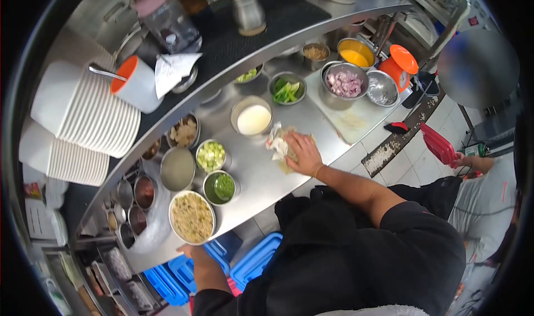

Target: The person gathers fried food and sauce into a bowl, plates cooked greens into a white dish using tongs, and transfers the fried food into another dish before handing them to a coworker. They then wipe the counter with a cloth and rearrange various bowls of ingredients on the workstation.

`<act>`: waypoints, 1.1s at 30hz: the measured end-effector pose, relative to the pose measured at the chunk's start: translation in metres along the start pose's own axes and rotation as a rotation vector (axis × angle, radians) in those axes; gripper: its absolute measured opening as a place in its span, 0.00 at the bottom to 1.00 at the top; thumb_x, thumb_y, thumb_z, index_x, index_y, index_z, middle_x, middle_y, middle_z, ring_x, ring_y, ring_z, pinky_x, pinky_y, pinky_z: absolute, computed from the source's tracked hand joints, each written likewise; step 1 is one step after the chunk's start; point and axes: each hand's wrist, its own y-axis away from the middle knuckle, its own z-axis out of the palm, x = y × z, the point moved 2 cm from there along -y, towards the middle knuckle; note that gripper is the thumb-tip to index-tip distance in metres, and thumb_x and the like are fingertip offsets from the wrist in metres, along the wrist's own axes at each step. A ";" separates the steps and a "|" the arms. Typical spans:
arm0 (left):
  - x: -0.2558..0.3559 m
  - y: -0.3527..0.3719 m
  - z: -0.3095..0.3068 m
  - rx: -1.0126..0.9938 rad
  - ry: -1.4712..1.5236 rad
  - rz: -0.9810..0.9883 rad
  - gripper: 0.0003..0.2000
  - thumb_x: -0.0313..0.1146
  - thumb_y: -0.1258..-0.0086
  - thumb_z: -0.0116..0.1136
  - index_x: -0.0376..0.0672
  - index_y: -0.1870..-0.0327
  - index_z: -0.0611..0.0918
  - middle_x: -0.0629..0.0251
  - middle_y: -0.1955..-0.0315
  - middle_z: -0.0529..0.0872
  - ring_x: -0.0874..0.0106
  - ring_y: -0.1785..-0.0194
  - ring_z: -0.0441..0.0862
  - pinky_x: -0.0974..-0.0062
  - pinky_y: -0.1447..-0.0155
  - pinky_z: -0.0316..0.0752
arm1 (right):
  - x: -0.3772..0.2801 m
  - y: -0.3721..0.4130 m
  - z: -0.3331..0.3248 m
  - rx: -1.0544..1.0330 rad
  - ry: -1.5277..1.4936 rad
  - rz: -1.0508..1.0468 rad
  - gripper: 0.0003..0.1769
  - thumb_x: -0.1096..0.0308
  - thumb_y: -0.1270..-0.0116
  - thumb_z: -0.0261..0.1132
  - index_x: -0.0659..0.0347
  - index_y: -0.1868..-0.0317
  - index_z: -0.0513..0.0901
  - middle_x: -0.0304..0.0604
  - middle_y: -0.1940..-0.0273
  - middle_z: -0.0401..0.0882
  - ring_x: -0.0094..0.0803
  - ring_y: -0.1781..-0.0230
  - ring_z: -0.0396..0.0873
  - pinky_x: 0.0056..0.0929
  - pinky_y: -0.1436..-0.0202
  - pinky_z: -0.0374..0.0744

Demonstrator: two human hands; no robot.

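My right hand (303, 153) presses down on a crumpled, stained whitish cloth (276, 144) on the steel counter (233, 149), with its fingers over the cloth. A bowl of white liquid (254, 120) stands just beyond it. My left hand (188, 250) is at the counter's front edge, right beside a bowl of chopped, cooked-looking mix (192, 218); its fingers are mostly hidden. Around that bowl stand a tin of green sauce or chopped herbs (223, 187), a tin of diced pale green vegetable (211, 156) and a bowl of cloudy liquid (178, 169).
A cutting board (347, 121) carries a bowl of chopped onion (344, 84). Beyond are green peppers (286, 90), a bowl of orange liquid (356, 53) and an orange scale (397, 68). Stacked white bowls (100, 110) fill the upper shelf. Another person (484, 205) holds a red tray (438, 144).
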 end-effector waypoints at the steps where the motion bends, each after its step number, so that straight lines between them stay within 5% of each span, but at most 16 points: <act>1: 0.006 0.027 -0.008 0.035 0.008 -0.024 0.48 0.71 0.23 0.37 0.22 0.41 0.82 0.45 0.41 0.86 0.46 0.38 0.82 0.56 0.30 0.75 | 0.000 -0.001 0.000 0.006 -0.007 0.000 0.40 0.56 0.38 0.70 0.59 0.26 0.70 0.55 0.32 0.70 0.54 0.33 0.70 0.51 0.27 0.68; 12: -0.008 -0.025 0.006 -0.026 0.011 0.095 0.50 0.74 0.25 0.40 0.18 0.47 0.82 0.36 0.51 0.88 0.41 0.47 0.86 0.50 0.43 0.82 | 0.002 -0.002 0.019 0.010 0.018 -0.015 0.40 0.59 0.38 0.71 0.60 0.26 0.70 0.57 0.30 0.69 0.57 0.31 0.68 0.53 0.27 0.67; 20: -0.011 -0.026 0.008 0.014 -0.034 0.125 0.50 0.72 0.23 0.36 0.17 0.52 0.84 0.31 0.51 0.87 0.39 0.45 0.84 0.50 0.39 0.79 | -0.012 -0.004 0.022 0.001 0.072 -0.090 0.41 0.61 0.37 0.70 0.67 0.26 0.69 0.61 0.30 0.69 0.60 0.32 0.69 0.53 0.27 0.67; 28: -0.018 -0.036 0.018 0.090 0.037 0.148 0.49 0.71 0.23 0.40 0.16 0.41 0.78 0.26 0.44 0.82 0.39 0.37 0.80 0.54 0.31 0.73 | -0.016 -0.001 0.028 -0.045 0.108 -0.119 0.41 0.61 0.34 0.67 0.68 0.24 0.66 0.63 0.28 0.68 0.60 0.27 0.67 0.54 0.23 0.63; 33: -0.009 -0.017 0.005 0.074 0.040 0.147 0.48 0.70 0.23 0.41 0.17 0.43 0.80 0.27 0.45 0.83 0.39 0.38 0.81 0.55 0.32 0.74 | -0.012 0.000 0.031 -0.065 0.110 -0.163 0.41 0.62 0.33 0.67 0.68 0.24 0.65 0.63 0.27 0.68 0.61 0.26 0.66 0.54 0.23 0.63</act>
